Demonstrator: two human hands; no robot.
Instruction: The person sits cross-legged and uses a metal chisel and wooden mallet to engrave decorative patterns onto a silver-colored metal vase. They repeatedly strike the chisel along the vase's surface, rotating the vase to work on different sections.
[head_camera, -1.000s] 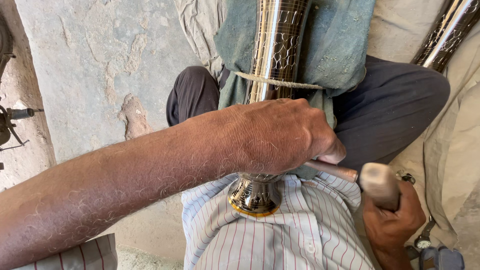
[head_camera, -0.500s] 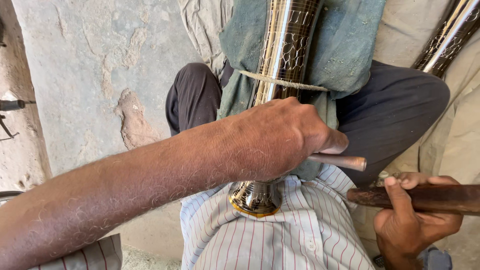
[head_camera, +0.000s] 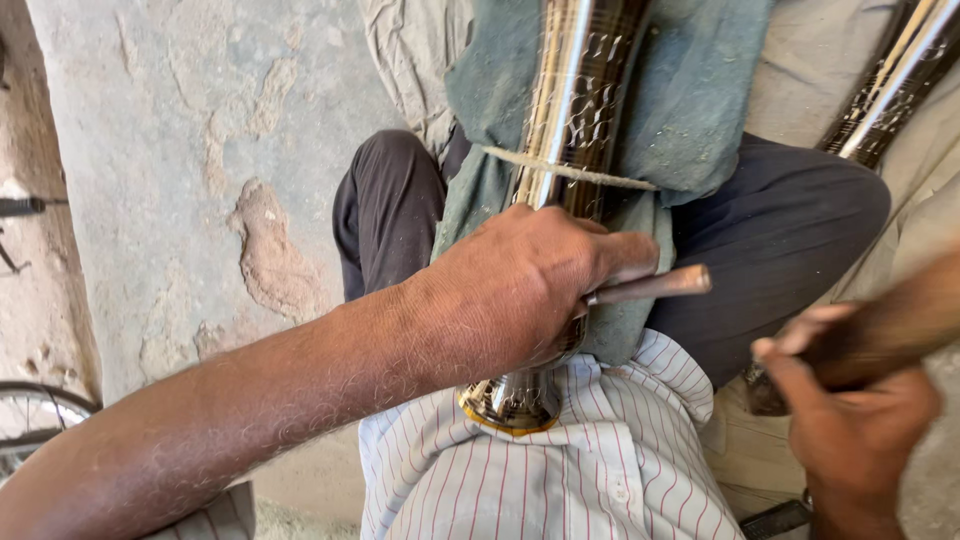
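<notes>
My left hand is closed around a thin metal chisel and presses it sideways against a tall shiny engraved metal vessel that lies along my lap. A green cloth wraps the vessel, tied with a cord. The vessel's flared base rests against my striped shirt. At the lower right, my right hand grips the wooden handle of a hammer, blurred and raised to the right of the chisel's end.
My dark trouser legs lie under the vessel. A second shiny metal piece leans at the top right. A worn concrete floor spreads to the left, with a bicycle wheel at the lower left edge.
The hammer has swung away from the chisel's end and up to the right. My left hand still holds the chisel on the vessel. The view shifted slightly.
</notes>
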